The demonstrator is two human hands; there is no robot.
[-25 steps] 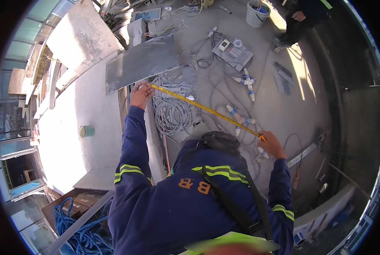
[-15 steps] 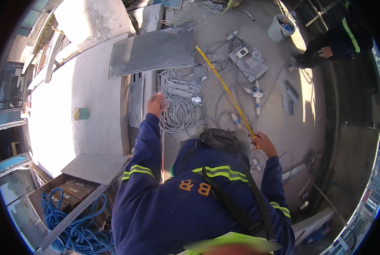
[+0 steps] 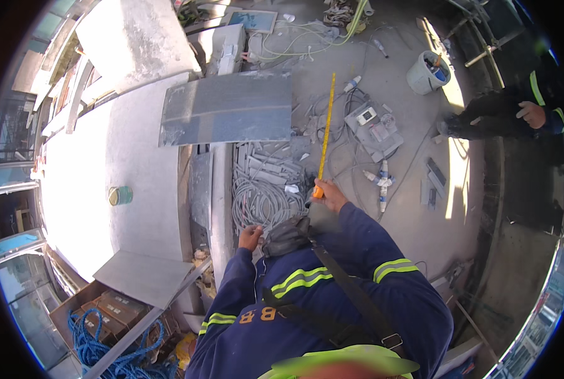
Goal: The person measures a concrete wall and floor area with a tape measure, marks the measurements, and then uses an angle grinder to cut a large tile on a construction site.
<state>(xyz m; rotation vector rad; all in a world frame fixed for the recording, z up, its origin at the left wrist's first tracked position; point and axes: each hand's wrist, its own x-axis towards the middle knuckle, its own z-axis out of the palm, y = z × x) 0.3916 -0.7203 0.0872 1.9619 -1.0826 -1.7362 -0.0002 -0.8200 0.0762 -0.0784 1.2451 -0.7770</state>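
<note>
My right hand [image 3: 332, 196] is closed around the orange case of a tape measure [image 3: 318, 191]. Its yellow blade [image 3: 326, 129] stretches straight out ahead, over the floor and cables. To the left, my left hand [image 3: 251, 237] is held low with its fingers curled together; whatever may be between them is too small to make out. Beside that hand, a black bag [image 3: 286, 236] hangs at my front from a dark strap. Just beyond lies a coil of grey cable [image 3: 256, 203], next to a heap of grey offcut strips [image 3: 266, 165].
A grey panel [image 3: 231, 108] lies ahead-left, near a green-sided tin [image 3: 120, 196] on a pale slab. Ahead-right are a power distribution box [image 3: 373, 129], blue-and-white connectors [image 3: 383, 182] and a white bucket [image 3: 428, 72]. Another person's hand [image 3: 532, 115] shows at far right. Blue rope [image 3: 114, 344] lies lower left.
My right hand has moved left and forward with the tape measure, whose blade has swung from slanting left to nearly straight ahead. My left hand has come back from the cable coil toward the bag.
</note>
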